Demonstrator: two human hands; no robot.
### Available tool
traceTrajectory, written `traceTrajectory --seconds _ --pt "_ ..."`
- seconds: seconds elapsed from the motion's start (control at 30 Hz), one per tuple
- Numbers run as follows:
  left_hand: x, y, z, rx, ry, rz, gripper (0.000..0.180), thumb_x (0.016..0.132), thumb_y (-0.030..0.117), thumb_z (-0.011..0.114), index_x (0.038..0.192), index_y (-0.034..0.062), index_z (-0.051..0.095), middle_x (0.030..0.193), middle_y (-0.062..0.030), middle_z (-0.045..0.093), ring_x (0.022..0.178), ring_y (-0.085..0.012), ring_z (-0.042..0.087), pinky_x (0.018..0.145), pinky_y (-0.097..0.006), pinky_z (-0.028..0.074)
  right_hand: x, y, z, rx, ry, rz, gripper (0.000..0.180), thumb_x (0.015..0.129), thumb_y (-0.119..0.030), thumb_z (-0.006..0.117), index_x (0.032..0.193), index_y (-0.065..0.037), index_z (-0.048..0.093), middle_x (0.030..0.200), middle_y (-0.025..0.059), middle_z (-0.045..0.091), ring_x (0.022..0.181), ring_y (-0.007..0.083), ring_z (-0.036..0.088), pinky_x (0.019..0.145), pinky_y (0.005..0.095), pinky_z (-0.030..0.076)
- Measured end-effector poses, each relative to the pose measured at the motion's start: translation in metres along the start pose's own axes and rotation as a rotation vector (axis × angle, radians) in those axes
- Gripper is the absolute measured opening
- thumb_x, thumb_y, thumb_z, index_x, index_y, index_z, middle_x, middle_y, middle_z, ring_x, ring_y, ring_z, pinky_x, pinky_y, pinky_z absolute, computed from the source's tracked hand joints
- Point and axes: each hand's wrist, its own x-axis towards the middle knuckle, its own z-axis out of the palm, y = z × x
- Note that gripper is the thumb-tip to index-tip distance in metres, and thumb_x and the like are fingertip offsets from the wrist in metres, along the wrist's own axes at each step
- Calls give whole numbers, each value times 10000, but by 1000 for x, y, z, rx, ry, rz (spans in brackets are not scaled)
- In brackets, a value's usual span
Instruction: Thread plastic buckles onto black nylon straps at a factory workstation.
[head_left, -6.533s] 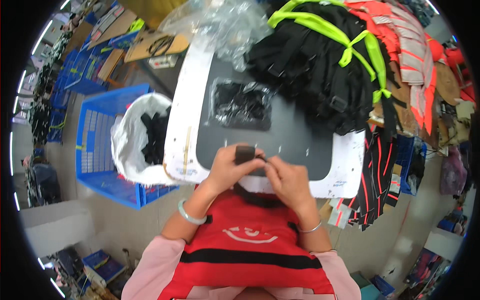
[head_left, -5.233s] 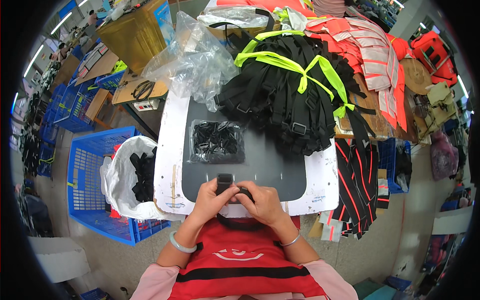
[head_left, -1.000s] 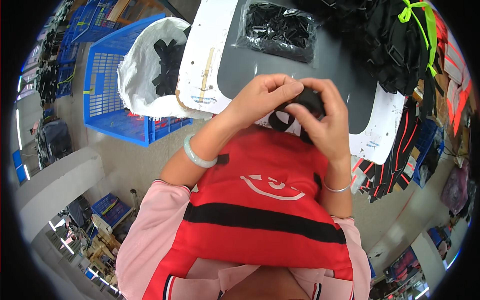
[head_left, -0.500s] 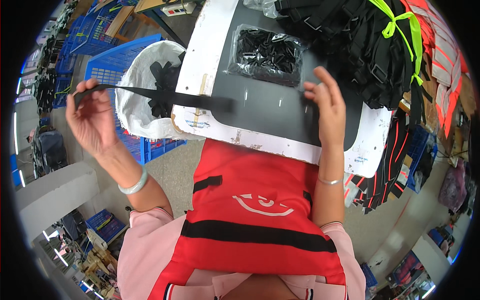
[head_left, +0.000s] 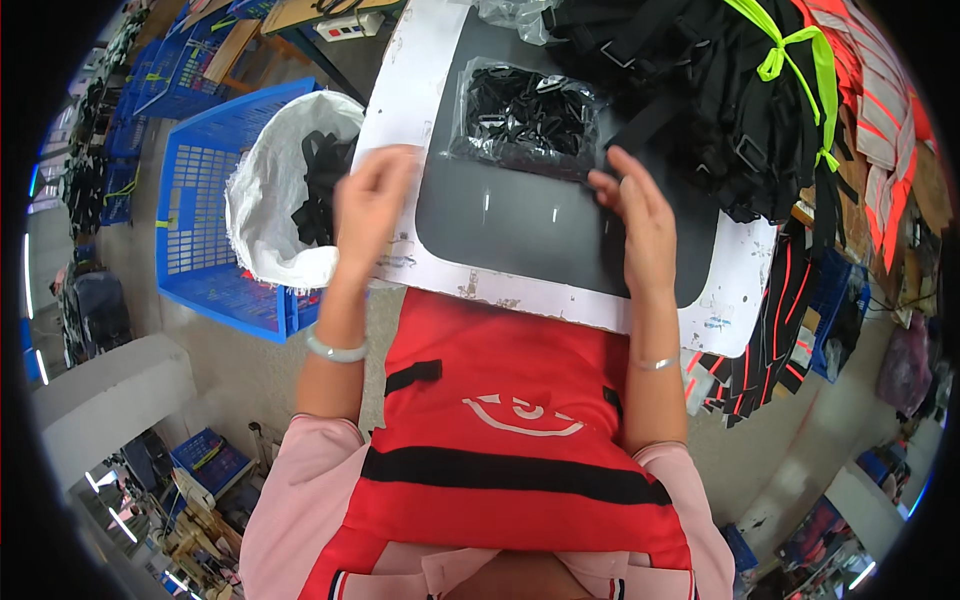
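My left hand (head_left: 374,205) is over the left edge of the white board (head_left: 405,110), beside the mouth of a white woven sack (head_left: 262,205). Motion smears its fingers, and no strap shows in it. Black webbing straps (head_left: 318,185) lie inside the sack. My right hand (head_left: 645,225) hovers above the dark grey mat (head_left: 520,220), fingers partly curled and apart, with nothing visible in it. Close to its fingertips lies a clear plastic bag of black buckles (head_left: 530,118). A heap of black straps with buckles (head_left: 690,110) covers the right back of the mat.
A blue crate (head_left: 195,225) holds the sack. Neon yellow-green ties (head_left: 775,62) bind the strap heap. Black and orange strips (head_left: 770,340) hang off the board's right side. Orange and grey strips (head_left: 885,140) lie farther right. A power strip (head_left: 348,27) sits at the back left.
My left hand has come in rightward from beyond the crate to the board's edge. The black strap it held stretched out is gone from it. My right hand has shifted slightly left.
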Motion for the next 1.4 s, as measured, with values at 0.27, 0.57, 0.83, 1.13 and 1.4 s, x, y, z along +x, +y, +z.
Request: traceTrajectory --seconds 0.27,0.57,0.83,1.13,1.4 --pt "-24 52 116 -530 -611 -130 219 879 133 608 1026 -30 615 893 -26 631 814 -102 579 727 -233 466 -61 0 12 -20 -134 -45 279 975 -201 445 1055 30 581 1043 89 615 1007 137 562 919 271 414" --pt "-68 18 47 -426 -468 -164 73 859 7 575 924 5 608 805 -84 651 652 -154 626 604 -277 523 -51 -41 5 879 -390 -118 274 989 -250 382 981 -9 510 772 72 554 784 243 577 889 480 438" --pt "-21 -17 -15 -1702 23 -300 158 928 169 537 960 17 567 954 -111 635 1001 -221 597 939 -421 472 -61 -85 -66 1022 69 -321 234 1009 -252 352 1061 -75 496 638 -37 375 557 87 365 617 272 358" --pt "50 36 75 250 -128 334 182 792 130 664 887 -12 602 800 -86 566 732 -240 577 637 -322 453 -67 -43 -27 -24 173 65 273 984 -256 432 873 -35 547 582 -14 482 439 37 381 409 179 307" --pt "72 39 97 611 -400 403 297 716 127 708 940 -40 609 879 -199 608 876 -371 577 771 -412 451 -60 -27 -2 -348 20 -36 216 907 -177 581 792 6 574 562 -7 451 520 52 389 469 231 321"
